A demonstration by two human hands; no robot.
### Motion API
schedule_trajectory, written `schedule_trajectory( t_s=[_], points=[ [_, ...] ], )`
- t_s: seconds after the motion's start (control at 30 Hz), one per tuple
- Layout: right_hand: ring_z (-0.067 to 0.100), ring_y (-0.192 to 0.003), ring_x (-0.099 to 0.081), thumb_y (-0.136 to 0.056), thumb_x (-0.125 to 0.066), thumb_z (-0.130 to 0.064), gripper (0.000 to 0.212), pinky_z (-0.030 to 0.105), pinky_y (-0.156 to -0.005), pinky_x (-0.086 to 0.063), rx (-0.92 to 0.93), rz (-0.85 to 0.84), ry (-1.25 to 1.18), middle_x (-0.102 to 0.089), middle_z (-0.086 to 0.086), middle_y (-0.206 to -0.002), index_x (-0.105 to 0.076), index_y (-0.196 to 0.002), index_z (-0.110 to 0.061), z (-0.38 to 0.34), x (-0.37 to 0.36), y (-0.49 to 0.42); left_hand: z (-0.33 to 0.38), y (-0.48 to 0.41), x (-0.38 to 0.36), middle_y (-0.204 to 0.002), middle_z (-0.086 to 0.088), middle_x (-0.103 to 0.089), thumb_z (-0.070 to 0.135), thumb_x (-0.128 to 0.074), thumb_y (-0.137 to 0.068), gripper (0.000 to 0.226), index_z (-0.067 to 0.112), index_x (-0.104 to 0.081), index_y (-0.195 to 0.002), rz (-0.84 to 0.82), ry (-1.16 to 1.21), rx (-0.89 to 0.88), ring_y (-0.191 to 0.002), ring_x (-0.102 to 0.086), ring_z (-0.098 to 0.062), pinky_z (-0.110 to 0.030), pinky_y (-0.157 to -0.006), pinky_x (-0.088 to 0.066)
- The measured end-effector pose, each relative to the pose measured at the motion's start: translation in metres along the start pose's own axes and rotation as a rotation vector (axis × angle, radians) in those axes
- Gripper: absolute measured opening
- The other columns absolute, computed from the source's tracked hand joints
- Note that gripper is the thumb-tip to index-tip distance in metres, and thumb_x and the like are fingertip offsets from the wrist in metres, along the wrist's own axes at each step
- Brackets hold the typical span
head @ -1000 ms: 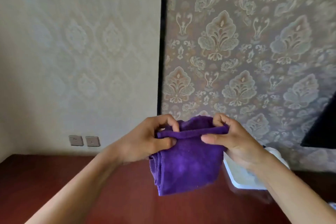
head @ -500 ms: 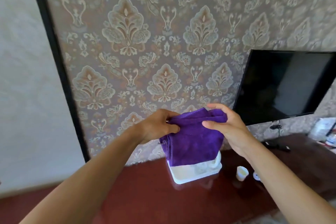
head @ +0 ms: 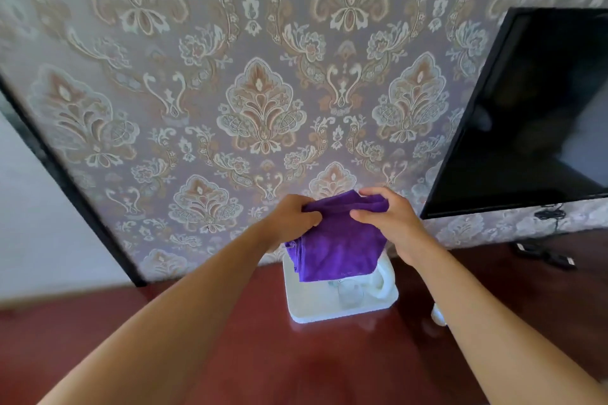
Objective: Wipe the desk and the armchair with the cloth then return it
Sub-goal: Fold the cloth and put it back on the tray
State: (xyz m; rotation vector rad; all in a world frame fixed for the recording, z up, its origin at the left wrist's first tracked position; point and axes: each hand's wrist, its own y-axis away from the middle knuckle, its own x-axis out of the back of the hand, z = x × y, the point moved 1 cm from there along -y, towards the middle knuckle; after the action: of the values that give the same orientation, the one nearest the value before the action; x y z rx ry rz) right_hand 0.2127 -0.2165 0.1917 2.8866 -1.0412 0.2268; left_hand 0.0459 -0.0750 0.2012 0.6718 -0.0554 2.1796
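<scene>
A folded purple cloth (head: 339,246) hangs in the air in front of the patterned wall, above the dark red wooden desk (head: 263,348). My left hand (head: 289,220) pinches its top left corner. My right hand (head: 391,223) pinches the top right corner. The cloth's lower edge hangs just over a white tray (head: 306,309) that stands on the desk against the wall. No armchair is in view.
The white tray holds a clear glass (head: 348,294) and a white object. A black television (head: 533,115) hangs on the wall at the right. Small dark items and a cable (head: 546,256) lie on the desk below it. A small white cup (head: 438,316) shows behind my right forearm.
The view has swung to the right, bringing the tray and television into sight. Both hands keep their grip on the cloth, now held lower, over the tray.
</scene>
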Motion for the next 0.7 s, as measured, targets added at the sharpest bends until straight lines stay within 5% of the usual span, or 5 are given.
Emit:
schedule_trajectory(
  t_s=[0.13, 0.33, 0.47, 0.57, 0.7],
  points=[
    [-0.005, -0.085, -0.067, -0.075, -0.086, -0.010, 0.039, 0.009, -0.068, -0.049, -0.055, -0.056, 0.132, -0.068, -0.008, -0.107, -0.069, -0.106, -0.026, 0.067, -0.023, -0.042, -0.070, -0.044, -0.025, -0.073, -0.004, -0.062, 0.005, -0.054, -0.086, 0.019, 0.005, -0.071, -0.095, 0.005, 0.032, 0.097, -0.065, -0.057, -0.019, -0.029, -0.060, -0.046],
    [0.012, -0.104, -0.062, -0.075, -0.084, -0.015, 0.038, 0.016, -0.084, -0.043, -0.128, -0.141, 0.383, -0.068, -0.009, -0.107, -0.069, -0.109, -0.020, 0.171, -0.065, -0.101, -0.179, -0.110, -0.057, -0.085, -0.006, -0.072, 0.002, -0.055, -0.084, 0.024, 0.011, -0.074, -0.096, -0.014, -0.044, 0.160, -0.078, -0.062, -0.018, -0.032, -0.071, -0.051],
    [0.012, -0.098, -0.060, -0.077, -0.082, -0.021, 0.034, 0.005, -0.069, -0.036, -0.176, -0.153, 0.531, -0.067, -0.007, -0.105, -0.068, -0.108, -0.021, 0.222, -0.088, -0.134, -0.228, -0.146, -0.072, -0.094, -0.012, -0.074, 0.002, -0.056, -0.085, 0.024, 0.005, -0.073, -0.101, -0.021, -0.086, 0.211, -0.084, -0.062, -0.021, -0.031, -0.069, -0.046],
    [0.019, -0.103, -0.060, -0.082, -0.077, -0.026, 0.032, 0.024, -0.077, -0.043, -0.235, -0.188, 0.673, -0.066, -0.003, -0.107, -0.066, -0.112, -0.023, 0.255, -0.102, -0.153, -0.257, -0.169, -0.088, -0.098, -0.011, -0.073, 0.004, -0.055, -0.085, 0.026, 0.004, -0.072, -0.104, -0.062, -0.152, 0.235, -0.094, -0.065, -0.028, -0.028, -0.071, -0.043],
    [0.030, -0.112, -0.062, -0.091, -0.065, -0.022, 0.027, 0.031, -0.084, -0.047, -0.239, -0.280, 0.888, -0.065, 0.007, -0.119, -0.061, -0.117, -0.015, 0.290, -0.122, -0.168, -0.286, -0.187, -0.108, -0.113, -0.016, -0.072, 0.005, -0.053, -0.085, 0.034, 0.008, -0.070, -0.115, -0.092, -0.249, 0.271, -0.108, -0.064, -0.037, -0.037, -0.089, -0.052]
  ],
)
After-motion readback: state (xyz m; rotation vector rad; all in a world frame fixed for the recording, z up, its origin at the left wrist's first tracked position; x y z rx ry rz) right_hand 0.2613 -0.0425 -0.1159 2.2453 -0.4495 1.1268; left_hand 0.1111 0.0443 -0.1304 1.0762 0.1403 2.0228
